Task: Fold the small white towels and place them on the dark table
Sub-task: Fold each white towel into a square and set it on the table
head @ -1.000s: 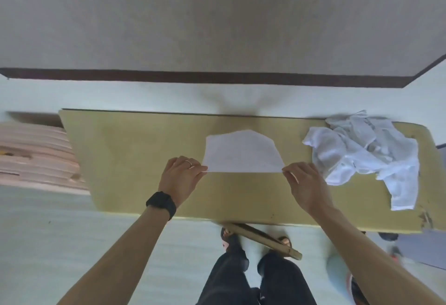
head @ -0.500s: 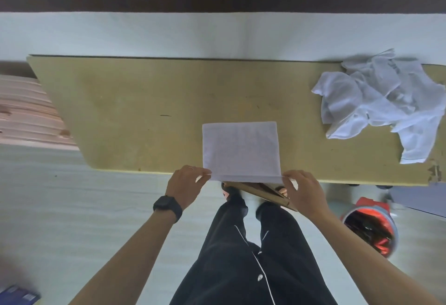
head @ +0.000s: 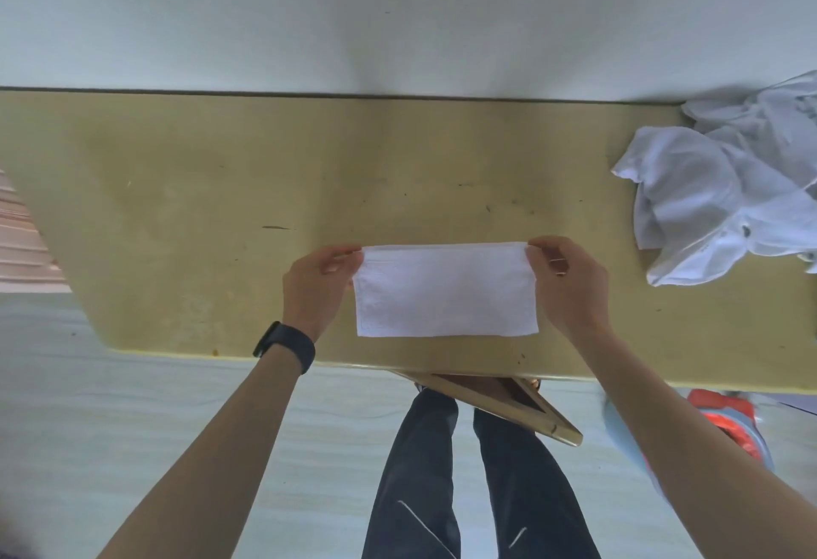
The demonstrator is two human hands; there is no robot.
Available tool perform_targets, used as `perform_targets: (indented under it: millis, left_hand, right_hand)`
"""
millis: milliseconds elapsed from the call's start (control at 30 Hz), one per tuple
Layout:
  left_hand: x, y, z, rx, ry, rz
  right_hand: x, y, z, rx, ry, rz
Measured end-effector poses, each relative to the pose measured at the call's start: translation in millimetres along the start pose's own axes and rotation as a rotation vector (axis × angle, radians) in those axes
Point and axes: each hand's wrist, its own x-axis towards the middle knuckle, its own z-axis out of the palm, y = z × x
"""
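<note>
The towel (head: 446,291) had gone from a near-square hanging over the near edge half a second earlier to a wide half-height strip lying flat on the yellow table (head: 177,204) — first fold looked done. The left hand (head: 316,288) pinched the far-left corner and the right hand (head: 570,282) the far-right, fingers closed on the cloth. Both had moved up from the near corners. The unfolded pile (head: 725,187) sat well apart at right — no dark table in view, so placing was not yet done.
</note>
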Motion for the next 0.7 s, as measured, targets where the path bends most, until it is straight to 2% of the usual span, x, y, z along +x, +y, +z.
perform_targets:
  millis: [500, 700]
  left_hand:
    - [15, 3, 11, 0.246, 0.054, 0.006]
    - [24, 8, 12, 0.390, 0.012, 0.018]
  right_hand:
    - [11, 0, 13, -0.164, 0.031, 0.005]
    - [16, -1, 17, -0.226, 0.053, 0.009]
